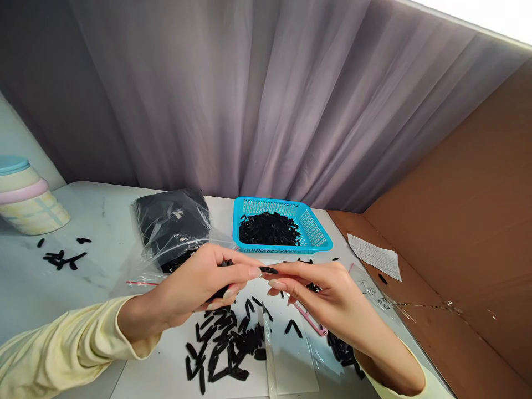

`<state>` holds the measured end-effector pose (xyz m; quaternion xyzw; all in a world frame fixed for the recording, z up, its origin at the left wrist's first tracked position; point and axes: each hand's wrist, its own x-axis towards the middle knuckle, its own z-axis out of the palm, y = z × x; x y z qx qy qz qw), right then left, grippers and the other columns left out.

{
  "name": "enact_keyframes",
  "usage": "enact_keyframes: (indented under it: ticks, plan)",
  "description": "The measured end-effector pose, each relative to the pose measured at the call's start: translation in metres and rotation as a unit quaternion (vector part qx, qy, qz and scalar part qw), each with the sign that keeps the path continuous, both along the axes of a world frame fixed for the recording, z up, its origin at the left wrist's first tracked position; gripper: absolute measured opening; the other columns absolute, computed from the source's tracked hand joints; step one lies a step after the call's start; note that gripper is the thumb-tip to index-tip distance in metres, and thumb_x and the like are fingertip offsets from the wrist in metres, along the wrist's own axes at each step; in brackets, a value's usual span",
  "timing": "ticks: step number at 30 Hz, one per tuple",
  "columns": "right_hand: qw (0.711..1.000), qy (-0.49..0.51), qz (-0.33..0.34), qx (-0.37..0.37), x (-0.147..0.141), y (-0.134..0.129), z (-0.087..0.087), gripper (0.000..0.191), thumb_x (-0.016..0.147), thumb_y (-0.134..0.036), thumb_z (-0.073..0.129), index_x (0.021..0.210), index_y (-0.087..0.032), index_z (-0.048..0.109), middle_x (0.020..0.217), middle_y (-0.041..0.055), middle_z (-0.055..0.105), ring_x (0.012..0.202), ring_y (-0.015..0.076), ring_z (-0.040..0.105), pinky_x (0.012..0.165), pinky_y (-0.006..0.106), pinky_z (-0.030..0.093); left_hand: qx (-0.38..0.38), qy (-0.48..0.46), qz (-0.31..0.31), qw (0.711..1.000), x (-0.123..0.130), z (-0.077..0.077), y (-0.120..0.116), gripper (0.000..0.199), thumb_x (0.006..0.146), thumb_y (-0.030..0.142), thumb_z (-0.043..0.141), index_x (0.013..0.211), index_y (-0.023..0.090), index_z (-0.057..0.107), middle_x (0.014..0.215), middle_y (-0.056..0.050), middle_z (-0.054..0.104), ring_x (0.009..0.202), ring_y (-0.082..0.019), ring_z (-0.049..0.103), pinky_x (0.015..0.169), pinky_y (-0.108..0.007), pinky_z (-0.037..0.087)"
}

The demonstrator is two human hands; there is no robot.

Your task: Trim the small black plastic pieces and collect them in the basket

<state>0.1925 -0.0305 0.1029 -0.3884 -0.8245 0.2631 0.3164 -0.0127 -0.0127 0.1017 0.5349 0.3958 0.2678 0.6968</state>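
My left hand [208,280] and my right hand [320,288] meet above the table's middle. Between them is a small black oblong piece [269,270], pinched at its left end by my left thumb and forefinger. The fingertips of my right hand close on its other end. More black shows under the curled fingers of my left hand, but I cannot tell whether it is held. Below lies a loose pile of similar black pieces [236,338] on a white sheet [291,363]. A narrow pale strip [270,354] with a pointed dark end crosses the pile.
Behind my hands stands a blue basket [322,238] of black pieces. To its left is a clear bag [172,221] packed with black pieces. A pink-edged tool [310,318] lies partly under my right hand. A printed paper [376,256] and a lidded pastel container [33,208] flank the table.
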Motion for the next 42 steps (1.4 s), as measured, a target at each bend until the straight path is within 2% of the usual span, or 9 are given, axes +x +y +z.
enact_keyframes:
  ticks: [6, 13, 18, 22, 26, 30, 35, 38, 42]
  plan:
    - [1.0, -0.007, -0.002, 0.031, -0.001, -0.001, -0.002, 0.022, 0.092, -0.017, 0.047, 0.099, -0.017, 0.068, 0.069, 0.0011, 0.07, 0.059, 0.0122, 0.065, 0.058, 0.02, 0.051, 0.06, 0.022, -0.004, 0.998, 0.001, -0.001, -0.003, 0.026, 0.084, 0.03, 0.057, 0.098, 0.014, 0.072, 0.04, 0.009, 0.034, 0.035, -0.002, 0.022, 0.033, -0.016, 0.014]
    - [0.982, -0.025, -0.014, 0.188, 0.0, 0.002, -0.01, 0.021, 0.092, -0.016, 0.047, 0.097, -0.014, 0.067, 0.068, 0.0034, 0.072, 0.051, 0.0125, 0.063, 0.05, 0.022, 0.05, 0.02, 0.017, -0.013, 1.0, -0.001, 0.001, -0.004, 0.027, 0.082, 0.035, 0.06, 0.096, 0.015, 0.071, 0.043, 0.009, 0.034, 0.036, -0.002, 0.023, 0.031, -0.015, 0.012]
    - [0.978, -0.018, -0.006, 0.207, 0.0, 0.001, -0.01, 0.021, 0.094, -0.018, 0.045, 0.099, -0.016, 0.066, 0.068, 0.0031, 0.073, 0.055, 0.0131, 0.067, 0.051, 0.021, 0.052, 0.025, 0.026, -0.009, 0.999, 0.0, 0.001, -0.002, 0.031, 0.08, 0.042, 0.061, 0.082, 0.012, 0.07, 0.043, 0.008, 0.032, 0.036, -0.003, 0.024, 0.031, -0.015, 0.013]
    - [0.98, -0.006, -0.002, 0.201, 0.0, 0.0, -0.009, 0.021, 0.092, -0.016, 0.047, 0.098, -0.013, 0.067, 0.067, 0.004, 0.073, 0.053, 0.0137, 0.066, 0.05, 0.022, 0.051, 0.025, 0.024, -0.009, 0.999, 0.0, 0.001, -0.002, 0.029, 0.08, 0.04, 0.061, 0.084, 0.013, 0.07, 0.044, 0.008, 0.033, 0.037, -0.003, 0.023, 0.032, -0.015, 0.013]
    - [0.993, 0.003, -0.02, 0.115, -0.002, -0.001, -0.006, 0.019, 0.089, -0.015, 0.052, 0.097, -0.014, 0.069, 0.067, 0.0037, 0.073, 0.056, 0.0141, 0.067, 0.051, 0.021, 0.052, 0.042, 0.035, -0.005, 0.998, 0.001, 0.001, -0.003, 0.031, 0.082, 0.037, 0.059, 0.1, 0.014, 0.07, 0.041, 0.009, 0.031, 0.037, -0.003, 0.021, 0.034, -0.017, 0.013]
    - [0.997, 0.036, -0.043, -0.056, -0.003, -0.001, 0.0, 0.016, 0.086, -0.024, 0.057, 0.089, -0.019, 0.073, 0.064, 0.0018, 0.072, 0.053, 0.0136, 0.065, 0.051, 0.022, 0.055, 0.087, 0.072, 0.011, 0.994, 0.002, 0.002, -0.004, 0.035, 0.081, 0.036, 0.058, 0.106, 0.015, 0.069, 0.041, 0.009, 0.032, 0.036, -0.004, 0.023, 0.036, -0.018, 0.017]
    - [0.953, 0.148, -0.028, -0.263, -0.005, 0.002, 0.004, 0.026, 0.085, -0.036, 0.058, 0.078, -0.016, 0.073, 0.075, 0.0063, 0.072, 0.06, 0.0141, 0.068, 0.046, 0.018, 0.053, 0.199, 0.156, 0.049, 0.966, 0.005, 0.003, -0.01, 0.03, 0.08, 0.035, 0.058, 0.099, 0.018, 0.074, 0.041, 0.006, 0.041, 0.037, -0.006, 0.028, 0.036, -0.019, 0.023]
    - [0.924, 0.205, 0.004, -0.322, -0.006, 0.003, 0.004, 0.025, 0.085, -0.036, 0.059, 0.08, -0.015, 0.072, 0.08, 0.0072, 0.072, 0.062, 0.013, 0.069, 0.044, 0.015, 0.051, 0.284, 0.159, 0.079, 0.942, 0.006, 0.0, -0.012, 0.025, 0.078, 0.031, 0.059, 0.093, 0.022, 0.076, 0.053, 0.002, 0.059, 0.045, -0.009, 0.042, 0.044, -0.02, 0.034]
    - [0.902, 0.245, 0.024, -0.355, -0.006, 0.004, 0.002, 0.022, 0.085, -0.033, 0.06, 0.083, -0.014, 0.072, 0.083, 0.008, 0.072, 0.064, 0.0132, 0.07, 0.044, 0.014, 0.051, 0.331, 0.152, 0.087, 0.927, 0.006, -0.005, -0.012, 0.025, 0.078, 0.028, 0.058, 0.096, 0.024, 0.075, 0.049, 0.002, 0.059, 0.053, -0.014, 0.053, 0.048, -0.021, 0.04]
